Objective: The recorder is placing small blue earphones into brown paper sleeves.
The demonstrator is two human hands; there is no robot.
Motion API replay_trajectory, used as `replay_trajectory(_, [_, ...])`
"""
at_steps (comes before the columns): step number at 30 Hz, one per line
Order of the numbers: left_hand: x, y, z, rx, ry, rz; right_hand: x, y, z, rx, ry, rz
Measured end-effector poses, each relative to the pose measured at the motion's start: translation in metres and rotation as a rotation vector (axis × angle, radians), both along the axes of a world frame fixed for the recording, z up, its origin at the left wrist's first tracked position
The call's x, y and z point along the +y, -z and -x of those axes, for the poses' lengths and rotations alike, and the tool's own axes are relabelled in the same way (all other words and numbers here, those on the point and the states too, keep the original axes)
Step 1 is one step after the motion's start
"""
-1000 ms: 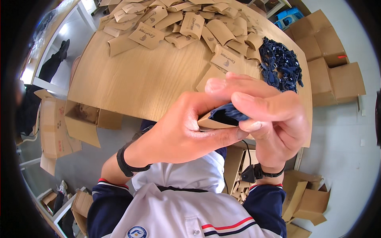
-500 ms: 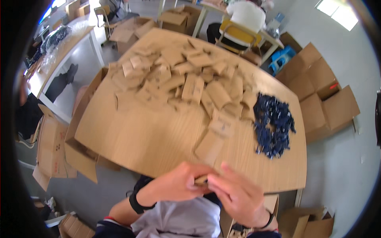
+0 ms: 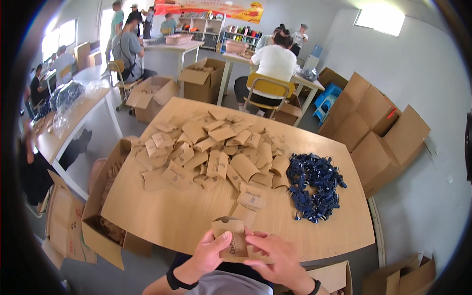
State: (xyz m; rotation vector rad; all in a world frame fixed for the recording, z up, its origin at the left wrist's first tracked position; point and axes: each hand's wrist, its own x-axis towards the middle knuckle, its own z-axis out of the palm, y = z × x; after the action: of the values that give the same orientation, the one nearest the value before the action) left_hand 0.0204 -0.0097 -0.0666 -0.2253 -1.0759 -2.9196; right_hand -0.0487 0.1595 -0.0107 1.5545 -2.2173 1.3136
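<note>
A brown cardboard pillow box [image 3: 236, 242], with dark print on its face, is held upright near the table's front edge. My left hand [image 3: 210, 253] is closed round its left side, thumb pressed on the front. At the box's right edge is my right hand [image 3: 275, 253], its fingers bent and apart with the tips touching the edge. The box's end facing away shows a curved notch. Just beyond it, two more pillow boxes [image 3: 252, 196] lie overlapping on the table. Whether anything is inside the held box cannot be seen.
A heap of pillow boxes [image 3: 216, 142] covers the table's far half. At right lies a pile of small dark blue items [image 3: 314, 187] with shiny bits. Open cartons [image 3: 101, 216] stand by the table's left side. Beyond, a person in white [image 3: 275, 61] sits at another table.
My head view has tilted up, showing more of the room. The small piece between my hands was mostly hidden; now the pillow box stands face-on, and my hands are farther apart.
</note>
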Motion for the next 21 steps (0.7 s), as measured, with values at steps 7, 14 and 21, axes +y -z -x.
replay_trajectory(7, [0.020, -0.066, 0.002, 0.075, 0.027, 0.287, -0.002, -0.001, -0.023, 0.222, 0.114, 0.320])
replay_trajectory(14, [0.051, -0.065, -0.017, 0.638, -0.994, 1.040, 0.004, 0.001, -0.033, 0.103, 0.074, 0.654])
replay_trajectory(21, [0.034, -0.067, -0.023, 0.819, -0.973, 1.299, 0.027, 0.004, -0.043, -0.350, -0.025, 0.511])
